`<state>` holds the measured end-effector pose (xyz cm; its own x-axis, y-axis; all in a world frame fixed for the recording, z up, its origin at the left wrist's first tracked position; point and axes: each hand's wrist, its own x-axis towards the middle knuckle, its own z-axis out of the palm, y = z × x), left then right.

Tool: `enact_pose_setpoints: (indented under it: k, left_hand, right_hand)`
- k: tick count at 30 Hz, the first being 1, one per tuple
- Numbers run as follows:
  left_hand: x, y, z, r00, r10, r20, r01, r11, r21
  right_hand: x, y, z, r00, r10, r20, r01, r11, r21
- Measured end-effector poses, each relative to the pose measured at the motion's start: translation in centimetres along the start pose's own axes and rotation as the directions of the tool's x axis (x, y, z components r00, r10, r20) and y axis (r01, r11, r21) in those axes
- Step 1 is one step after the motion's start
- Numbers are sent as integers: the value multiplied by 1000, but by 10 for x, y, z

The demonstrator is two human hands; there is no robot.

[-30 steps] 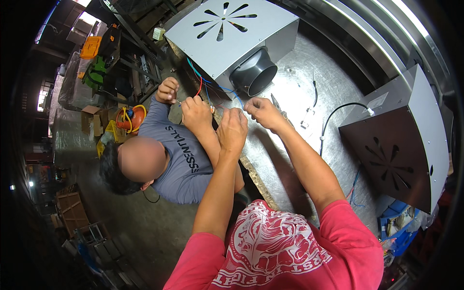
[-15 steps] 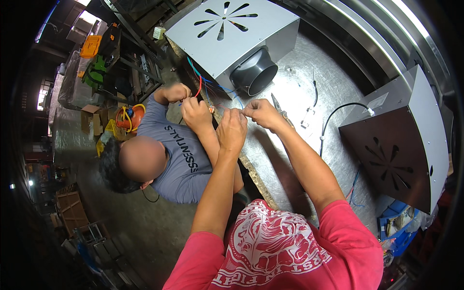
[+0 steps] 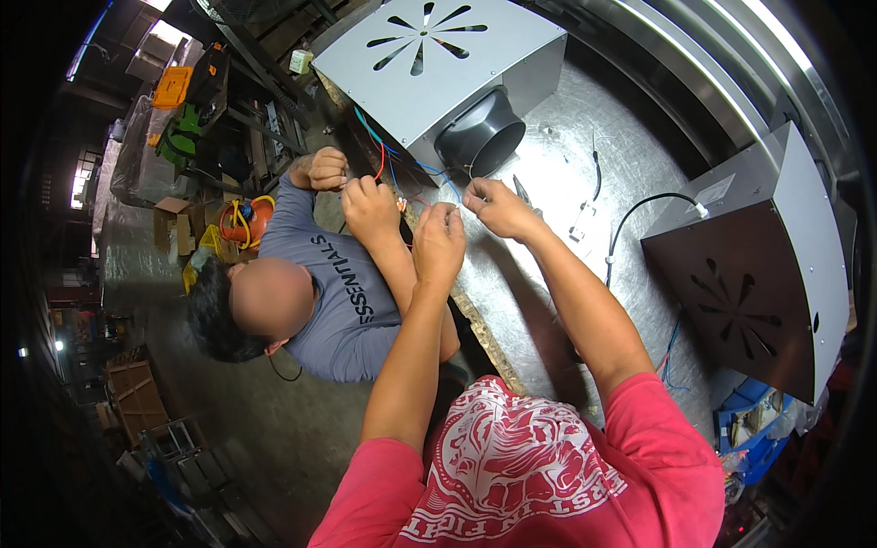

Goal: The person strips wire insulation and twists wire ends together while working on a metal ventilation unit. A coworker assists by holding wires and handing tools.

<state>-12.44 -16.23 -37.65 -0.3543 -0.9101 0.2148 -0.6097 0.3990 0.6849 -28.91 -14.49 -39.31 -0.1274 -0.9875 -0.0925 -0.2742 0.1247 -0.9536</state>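
Note:
My left hand (image 3: 440,242) is closed in a pinch above the bench edge. A thin blue wire (image 3: 454,189) runs from the grey metal housing (image 3: 475,41) down to its fingertips. Just to the right, my right hand (image 3: 501,211) is also pinched, apart from the left; a thin pale strand shows above its fingertips, too fine to name. Behind it lie pliers (image 3: 522,190), partly hidden by the hand. A round dark grey duct collar (image 3: 484,137) juts from the housing. Red wire (image 3: 381,163) hangs beside the co-worker's hand (image 3: 370,212).
A co-worker in a grey shirt (image 3: 352,310) leans in at the left with both hands near the wires. A second housing (image 3: 744,274) with a black cable (image 3: 630,215) stands at right. A small white connector (image 3: 581,222) and a black lead (image 3: 596,173) lie on the metal bench (image 3: 557,283).
My right hand has drawn slightly up and away from my left, widening the gap between them. The co-worker's farther hand has shifted a little away from the nearer one.

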Motion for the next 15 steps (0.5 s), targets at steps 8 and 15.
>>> enact_pose_setpoints:
  k: [8,15]
  left_hand:
    - [1,4,-2,999,-25,20,25,1000,1]
    - [4,7,-3,1000,26,3,-26,997,68]
  right_hand:
    - [-2,-5,7,998,61,-2,-57,942,331]
    - [-1,-17,0,974,114,-195,-91,988,126]
